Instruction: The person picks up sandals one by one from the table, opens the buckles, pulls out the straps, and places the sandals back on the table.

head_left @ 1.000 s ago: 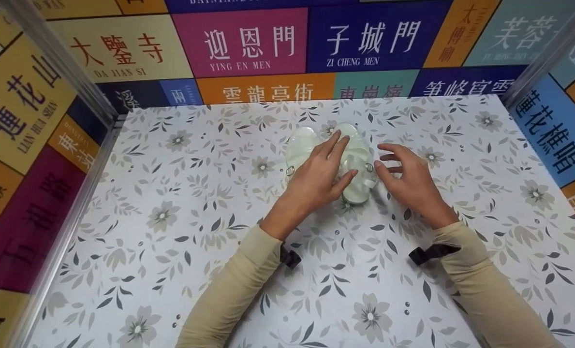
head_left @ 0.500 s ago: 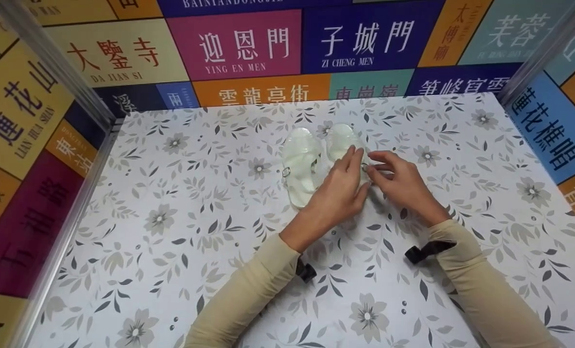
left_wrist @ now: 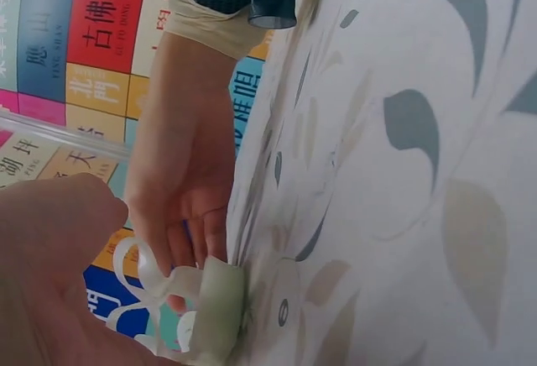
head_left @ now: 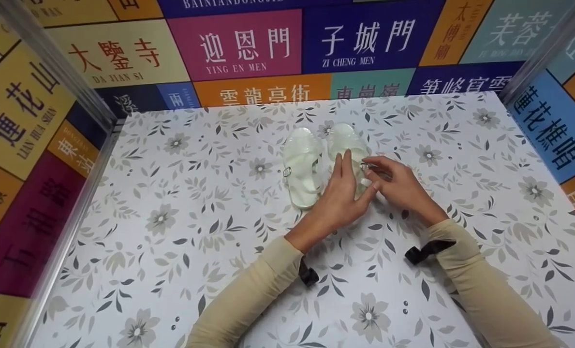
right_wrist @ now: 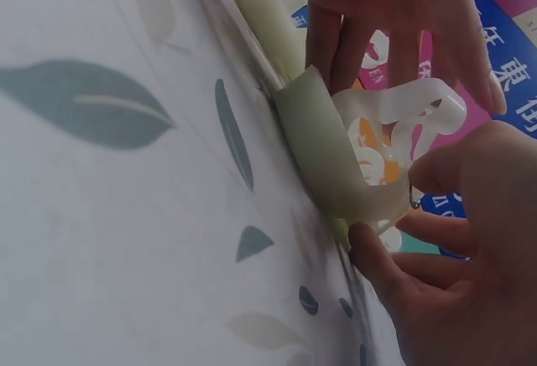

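A pair of pale green, translucent sandals with small metal buckles lies side by side on the table, toes toward the back. The left sandal (head_left: 301,166) is untouched. Over the right sandal (head_left: 346,137), my left hand (head_left: 341,195) reaches with straight fingers along its inner side, thumb apart near the heel. My right hand (head_left: 401,186) is at its outer side, finger and thumb pinching the strap by the buckle (head_left: 363,166). In the right wrist view, the heel cup (right_wrist: 315,143) faces the camera, with the looped straps (right_wrist: 403,101) standing above it. My left hand partly hides this sandal in the head view.
The table (head_left: 248,270) has a white cover with grey flowers and leaves. Coloured panels with Chinese lettering (head_left: 248,43) stand behind it and at both sides, with a clear upright (head_left: 65,58) in the back left corner. Each wrist wears a black camera (head_left: 309,275).
My left hand has moved right and nearer, off the right sandal's toe, leaving the left sandal in full view. My right hand has moved left onto the buckle strap.
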{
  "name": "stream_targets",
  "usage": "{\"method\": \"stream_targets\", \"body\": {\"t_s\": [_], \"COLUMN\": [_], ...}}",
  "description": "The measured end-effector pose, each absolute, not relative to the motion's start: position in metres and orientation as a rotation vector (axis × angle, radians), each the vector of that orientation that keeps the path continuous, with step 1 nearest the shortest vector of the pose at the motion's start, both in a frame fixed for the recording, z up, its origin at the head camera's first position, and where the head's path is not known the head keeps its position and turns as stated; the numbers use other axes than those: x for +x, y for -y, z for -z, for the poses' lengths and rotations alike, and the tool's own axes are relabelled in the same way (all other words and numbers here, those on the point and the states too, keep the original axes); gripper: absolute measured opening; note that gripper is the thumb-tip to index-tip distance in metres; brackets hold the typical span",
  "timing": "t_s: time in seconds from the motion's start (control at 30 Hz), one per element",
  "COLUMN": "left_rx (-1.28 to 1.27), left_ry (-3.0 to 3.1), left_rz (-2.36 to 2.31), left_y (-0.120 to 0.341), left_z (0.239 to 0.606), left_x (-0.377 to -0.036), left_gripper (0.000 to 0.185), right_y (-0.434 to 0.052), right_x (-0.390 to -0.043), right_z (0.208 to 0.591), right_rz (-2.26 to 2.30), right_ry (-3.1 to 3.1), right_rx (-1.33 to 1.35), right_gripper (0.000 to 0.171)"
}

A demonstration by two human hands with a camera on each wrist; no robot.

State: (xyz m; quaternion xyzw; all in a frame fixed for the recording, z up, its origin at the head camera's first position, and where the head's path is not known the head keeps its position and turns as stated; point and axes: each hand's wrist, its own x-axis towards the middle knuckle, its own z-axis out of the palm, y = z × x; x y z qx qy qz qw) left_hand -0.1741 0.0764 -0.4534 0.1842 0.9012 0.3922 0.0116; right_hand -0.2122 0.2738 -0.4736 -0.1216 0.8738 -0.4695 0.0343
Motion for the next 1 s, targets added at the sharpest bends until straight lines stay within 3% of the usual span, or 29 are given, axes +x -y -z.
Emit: {"method": "stream_targets", "body": {"t_s": [0.43, 1.0], "left_rx": [0.699, 0.782], "left_ry": [-2.808, -2.746], "left_rz": [-1.354, -1.39], "left_y": [-0.076, -0.049], "left_z": [0.462, 0.462], "left_x": [-0.169, -0.124], "left_gripper": [0.102, 0.098], "right_y": [-0.276, -0.266], "right_x": [-0.21, -0.175], "right_z": [0.477, 0.482], "right_rz": [1.628, 1.748], "right_ry": [-2.532, -2.442], "right_rx": [-0.372, -0.43], "right_gripper": [0.036, 0.026]}}
